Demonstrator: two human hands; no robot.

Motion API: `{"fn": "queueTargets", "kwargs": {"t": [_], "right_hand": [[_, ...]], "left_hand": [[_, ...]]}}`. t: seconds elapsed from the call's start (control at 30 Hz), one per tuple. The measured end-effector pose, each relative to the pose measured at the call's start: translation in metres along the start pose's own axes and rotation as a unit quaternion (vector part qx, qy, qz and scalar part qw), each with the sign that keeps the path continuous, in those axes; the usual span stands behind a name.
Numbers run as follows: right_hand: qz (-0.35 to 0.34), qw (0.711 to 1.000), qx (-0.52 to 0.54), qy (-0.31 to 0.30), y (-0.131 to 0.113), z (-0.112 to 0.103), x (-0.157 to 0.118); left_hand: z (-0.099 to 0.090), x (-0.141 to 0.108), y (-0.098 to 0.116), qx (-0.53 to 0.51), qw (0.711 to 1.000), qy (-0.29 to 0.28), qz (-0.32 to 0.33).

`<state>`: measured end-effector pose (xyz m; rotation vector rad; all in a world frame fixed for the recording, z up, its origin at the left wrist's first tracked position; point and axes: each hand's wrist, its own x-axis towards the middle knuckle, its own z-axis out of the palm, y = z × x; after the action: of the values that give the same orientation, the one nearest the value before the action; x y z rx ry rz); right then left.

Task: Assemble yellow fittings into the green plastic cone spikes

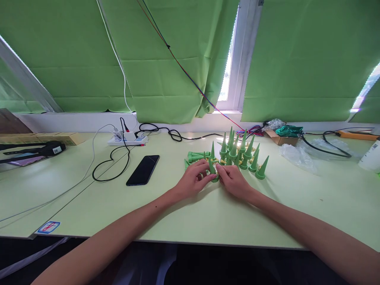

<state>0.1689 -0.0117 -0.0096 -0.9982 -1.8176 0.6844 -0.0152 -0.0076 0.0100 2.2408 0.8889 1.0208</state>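
Observation:
Between the thumb and fingers of my left hand (192,179) stands a green plastic spike (211,168), point up with its wider base low over the table. My right hand (235,182) is closed in a pinch right beside that spike's base; what its fingertips hold, if anything, is hidden. Just beyond my hands, several similar green spikes (261,169) stand point up in a cluster. Small yellow pieces show among them. Some ribbed green pieces (198,156) lie on their sides behind my left hand.
A black phone (143,170) lies left of my hands on the pale table (184,221). Farther back are a power strip (127,139) and a looped black cable (102,180). At right sit a small cardboard box (280,138), clear plastic wrap (298,156) and a white bottle (371,156).

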Motion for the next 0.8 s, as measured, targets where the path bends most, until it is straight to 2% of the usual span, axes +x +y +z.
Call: {"fn": "queueTargets", "kwargs": {"t": [0.3, 0.57, 0.67, 0.8], "right_hand": [[0.035, 0.997, 0.068, 0.010, 0.0015, 0.0032, -0.0009], [0.033, 0.998, 0.045, 0.025, 0.0003, -0.0015, 0.0018], [0.022, 0.999, 0.019, 0.026, 0.0025, -0.0025, 0.0025], [-0.005, 0.999, -0.022, 0.023, 0.0024, -0.0025, 0.0026]], "left_hand": [[0.0024, 0.0005, 0.0018, 0.023, 0.999, 0.048, 0.001], [0.0044, 0.0015, 0.0028, -0.055, 0.990, 0.103, -0.078], [0.0034, 0.0036, 0.0015, -0.098, 0.984, 0.096, -0.114], [0.0018, 0.0051, -0.0005, -0.139, 0.977, 0.054, -0.151]]}}
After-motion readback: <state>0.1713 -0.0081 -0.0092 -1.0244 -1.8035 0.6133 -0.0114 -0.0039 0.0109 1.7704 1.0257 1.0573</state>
